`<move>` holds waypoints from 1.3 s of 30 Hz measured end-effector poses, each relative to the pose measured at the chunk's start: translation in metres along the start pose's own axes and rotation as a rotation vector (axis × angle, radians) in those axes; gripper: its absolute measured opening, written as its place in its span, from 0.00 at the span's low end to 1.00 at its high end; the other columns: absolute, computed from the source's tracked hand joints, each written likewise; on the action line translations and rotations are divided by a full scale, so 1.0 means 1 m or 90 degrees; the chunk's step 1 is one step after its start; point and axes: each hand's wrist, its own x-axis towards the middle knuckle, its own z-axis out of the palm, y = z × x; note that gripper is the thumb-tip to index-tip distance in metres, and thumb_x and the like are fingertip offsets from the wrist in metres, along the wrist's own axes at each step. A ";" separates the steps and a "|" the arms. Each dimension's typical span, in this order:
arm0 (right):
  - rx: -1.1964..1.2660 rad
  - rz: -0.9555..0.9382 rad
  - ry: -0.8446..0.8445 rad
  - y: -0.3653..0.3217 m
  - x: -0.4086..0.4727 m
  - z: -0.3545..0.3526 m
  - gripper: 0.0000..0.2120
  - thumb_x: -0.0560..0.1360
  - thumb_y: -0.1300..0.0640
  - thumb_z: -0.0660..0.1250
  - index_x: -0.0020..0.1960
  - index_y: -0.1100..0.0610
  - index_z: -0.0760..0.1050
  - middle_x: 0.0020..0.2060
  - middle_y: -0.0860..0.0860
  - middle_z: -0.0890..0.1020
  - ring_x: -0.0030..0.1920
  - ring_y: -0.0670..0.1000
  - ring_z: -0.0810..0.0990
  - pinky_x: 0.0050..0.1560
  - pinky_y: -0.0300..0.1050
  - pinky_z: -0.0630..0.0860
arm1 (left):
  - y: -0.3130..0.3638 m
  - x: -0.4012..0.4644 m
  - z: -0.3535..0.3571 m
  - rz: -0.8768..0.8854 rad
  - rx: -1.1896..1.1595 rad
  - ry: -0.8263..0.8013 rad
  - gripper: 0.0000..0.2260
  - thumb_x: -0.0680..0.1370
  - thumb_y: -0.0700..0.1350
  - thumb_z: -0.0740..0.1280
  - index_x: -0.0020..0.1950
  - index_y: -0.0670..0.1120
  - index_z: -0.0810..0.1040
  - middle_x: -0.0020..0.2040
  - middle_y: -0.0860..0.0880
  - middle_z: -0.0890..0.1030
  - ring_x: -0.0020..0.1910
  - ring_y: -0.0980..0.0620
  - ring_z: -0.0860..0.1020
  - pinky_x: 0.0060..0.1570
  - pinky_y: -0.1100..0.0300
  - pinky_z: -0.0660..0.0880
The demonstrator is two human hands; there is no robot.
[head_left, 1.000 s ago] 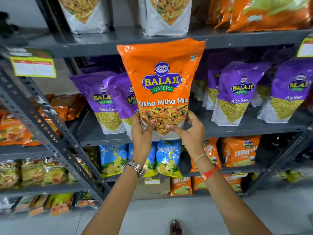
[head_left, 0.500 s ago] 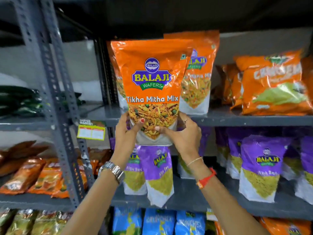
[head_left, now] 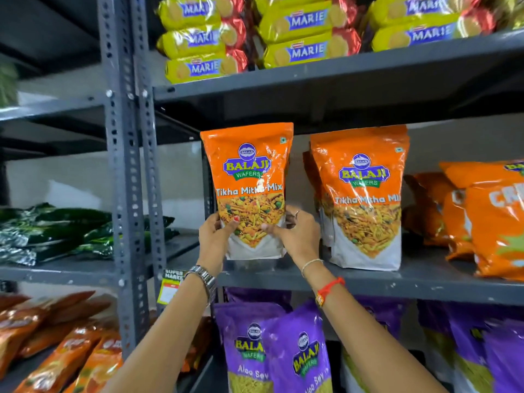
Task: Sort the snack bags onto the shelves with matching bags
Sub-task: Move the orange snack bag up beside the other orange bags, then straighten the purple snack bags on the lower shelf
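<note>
Orange bag: glossy orange plastic Tikha Mitha Mix pouch (head_left: 249, 188), upright, long axis vertical, 12 to 6.
Where: base just above or barely touching the grey metal shelf board (head_left: 368, 282), far left end, hard against the perforated grey steel upright (head_left: 147, 165) side. Contact with the board is not clear from this view.
Left hand: left hand (head_left: 214, 236) grasps the pouch's lower left corner, thumb across the front panel, fingers behind.
Right hand: right hand (head_left: 297, 234) grasps the lower right corner the same way, thumb on front.
Bag vs hands: pouch body rises to 12 o'clock from both hands; the grip is low, so the top is free to tip.
Key relation: matching orange Tikha Mitha Mix pouches (head_left: 365, 199) stand at 3 o'clock of the held one, near but apart, with a bare gap of shelf between. Right hand is nearer to them.
Step, my read: placement almost done; set the base flat, maybe slide toward 3 o'clock to close the gap.
Risk: pouch flopping forward on release.
Below: purple Aloo Sev pouches (head_left: 272, 350) at 6 o'clock, wrong match.
</note>
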 end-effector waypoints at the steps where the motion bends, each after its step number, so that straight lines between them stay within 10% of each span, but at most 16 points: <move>1: 0.001 0.006 -0.004 0.002 0.003 0.004 0.24 0.61 0.49 0.80 0.53 0.58 0.81 0.47 0.54 0.86 0.48 0.51 0.84 0.48 0.44 0.79 | -0.002 0.004 0.000 -0.005 0.003 0.001 0.14 0.73 0.38 0.68 0.58 0.36 0.76 0.56 0.37 0.81 0.55 0.38 0.79 0.59 0.40 0.75; 18: -0.033 0.062 -0.034 0.026 -0.002 0.024 0.28 0.65 0.46 0.76 0.60 0.56 0.75 0.53 0.53 0.84 0.55 0.55 0.81 0.54 0.51 0.78 | -0.036 0.009 -0.004 0.045 0.083 -0.011 0.16 0.75 0.42 0.66 0.62 0.40 0.74 0.60 0.41 0.80 0.54 0.49 0.78 0.55 0.52 0.77; 21: -0.009 0.030 0.009 0.019 -0.019 0.014 0.29 0.67 0.49 0.76 0.65 0.56 0.72 0.60 0.54 0.81 0.60 0.53 0.78 0.57 0.40 0.75 | -0.036 -0.005 -0.001 0.059 0.078 0.044 0.23 0.75 0.44 0.67 0.69 0.42 0.67 0.69 0.43 0.72 0.67 0.49 0.72 0.68 0.52 0.68; 24: 0.103 -0.029 0.090 0.016 -0.057 -0.005 0.19 0.70 0.60 0.73 0.60 0.58 0.75 0.52 0.51 0.81 0.54 0.47 0.79 0.48 0.25 0.73 | -0.038 -0.035 0.001 0.121 0.052 0.109 0.25 0.76 0.44 0.66 0.71 0.44 0.65 0.70 0.51 0.69 0.67 0.60 0.68 0.70 0.63 0.63; 30: 0.010 -0.046 0.173 0.097 -0.154 -0.025 0.06 0.71 0.65 0.68 0.45 0.57 0.80 0.36 0.47 0.82 0.37 0.44 0.80 0.40 0.43 0.80 | -0.091 -0.117 0.006 0.206 0.004 0.151 0.15 0.78 0.39 0.62 0.64 0.46 0.68 0.63 0.50 0.72 0.65 0.54 0.71 0.63 0.68 0.68; 33: -0.038 0.073 0.104 0.158 -0.183 -0.033 0.08 0.70 0.65 0.67 0.47 0.56 0.79 0.39 0.51 0.82 0.40 0.51 0.82 0.45 0.54 0.81 | -0.145 -0.154 0.007 0.118 0.033 0.136 0.13 0.77 0.39 0.62 0.62 0.46 0.70 0.61 0.48 0.74 0.59 0.56 0.73 0.58 0.69 0.69; 37: -0.066 0.259 -0.032 0.218 -0.195 -0.040 0.17 0.72 0.62 0.69 0.59 0.65 0.73 0.54 0.62 0.81 0.53 0.58 0.79 0.56 0.34 0.73 | -0.216 -0.197 0.001 -0.118 0.033 0.085 0.14 0.78 0.37 0.61 0.64 0.40 0.70 0.56 0.46 0.74 0.46 0.74 0.74 0.48 0.77 0.69; 39: -0.032 0.383 -0.095 0.238 -0.194 -0.041 0.26 0.74 0.59 0.68 0.68 0.66 0.65 0.67 0.63 0.72 0.67 0.58 0.71 0.65 0.39 0.64 | -0.235 -0.217 0.004 -0.217 0.004 0.059 0.17 0.78 0.39 0.60 0.67 0.40 0.68 0.60 0.45 0.73 0.50 0.69 0.75 0.51 0.73 0.70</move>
